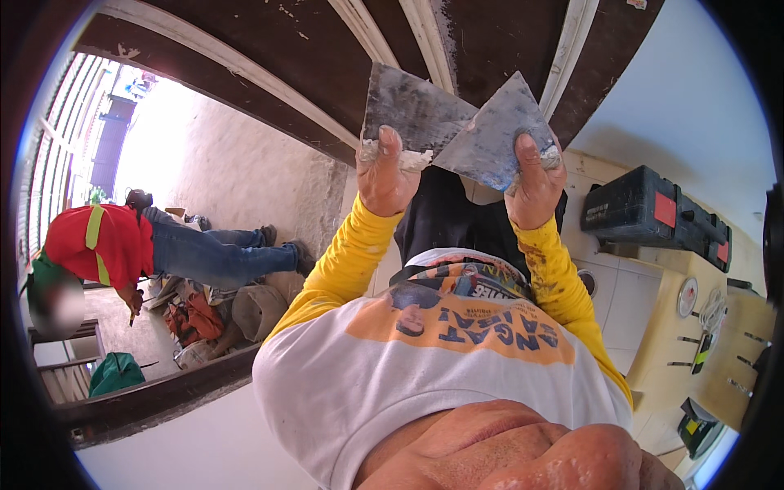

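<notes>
My left hand (380, 175) is closed on a wide metal putty blade (405, 100), its thumb over the blade near a strip of crumbly white compound. My right hand (534, 181) grips a second metal putty blade (496, 122), its thumb lying across the smudged grey surface, with white residue by the fingers. The two blades are raised in front of me, their inner corners overlapping or meeting; I cannot tell if they touch. The fingers behind both blades are mostly hidden. Both my sleeves are yellow and stained.
A dark brown panelled door or frame (302, 57) spans the top. At left, a person in red (98, 237) bends beside bags (188, 318) and a bucket (253, 314). At right, black cases (621, 212) rest near pale furniture (670, 343) on a tiled floor (629, 302).
</notes>
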Demonstrator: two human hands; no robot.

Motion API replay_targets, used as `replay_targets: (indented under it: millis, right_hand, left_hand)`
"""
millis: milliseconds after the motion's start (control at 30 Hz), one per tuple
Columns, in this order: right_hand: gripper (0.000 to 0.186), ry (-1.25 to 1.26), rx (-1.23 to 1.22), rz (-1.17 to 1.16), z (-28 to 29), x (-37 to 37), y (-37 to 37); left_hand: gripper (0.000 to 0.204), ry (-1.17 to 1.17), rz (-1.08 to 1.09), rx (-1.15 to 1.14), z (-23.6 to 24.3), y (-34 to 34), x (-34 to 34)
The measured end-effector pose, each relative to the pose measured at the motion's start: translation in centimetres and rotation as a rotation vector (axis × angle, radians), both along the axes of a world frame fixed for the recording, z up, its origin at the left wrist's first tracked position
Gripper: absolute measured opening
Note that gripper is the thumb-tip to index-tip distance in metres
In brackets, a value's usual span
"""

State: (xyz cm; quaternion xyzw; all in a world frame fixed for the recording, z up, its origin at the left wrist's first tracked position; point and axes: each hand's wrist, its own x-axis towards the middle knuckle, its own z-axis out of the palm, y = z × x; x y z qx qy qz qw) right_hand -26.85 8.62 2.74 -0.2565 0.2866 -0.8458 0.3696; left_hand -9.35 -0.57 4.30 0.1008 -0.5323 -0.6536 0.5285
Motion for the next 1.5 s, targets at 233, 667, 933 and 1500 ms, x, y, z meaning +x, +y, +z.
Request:
replay_targets:
  millis: [233, 667, 933, 1500]
  right_hand:
    - [0.043, 0.297, 0.105, -0.127, 1.5, 0.1, 0.8]
    - [0.04, 0.402, 0.127, -0.012, 2.3, -2.4, 1.6]
    - [0.038, 0.745, 0.258, 0.197, 1.9, -2.0, 0.9]
    - [0.038, 1.167, 0.215, -0.071, -0.7, -0.8, 2.2]
  left_hand:
    - [0.037, -0.317, 0.159, -0.2, 0.4, 0.9, 0.1]
    - [0.052, -0.381, 0.486, -0.473, -0.4, -2.4, 1.6]
    - [0.056, -0.62, 0.446, -1.009, 1.0, -2.9, 1.9]
    - [0.036, 0.009, 0.113, 0.41, 0.5, -1.5, -1.0]
